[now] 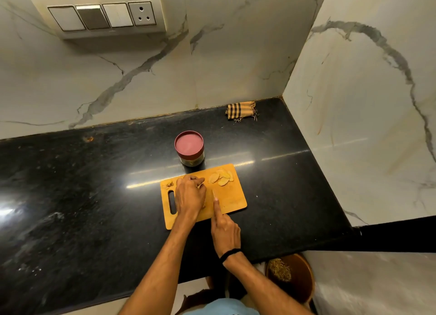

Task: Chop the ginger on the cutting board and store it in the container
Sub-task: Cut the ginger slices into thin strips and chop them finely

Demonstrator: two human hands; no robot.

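Item: ginger (200, 185), a small pale piece mostly hidden under the left hand (190, 195), whose curled fingers pin it to the middle of the cutting board (232, 201). Cut slices (221, 177) lie at the board's far right corner, near the container (192, 160), which stands lidded on the bench (70, 184). Handling, as judged: light, firm, fibrous, probably damp on the cut face and apt to skid, so hold it from above with fingertips tucked back. Right hand (225, 232) is closed round the knife (213, 194), forefinger straight along its spine, blade just beside the left hand.
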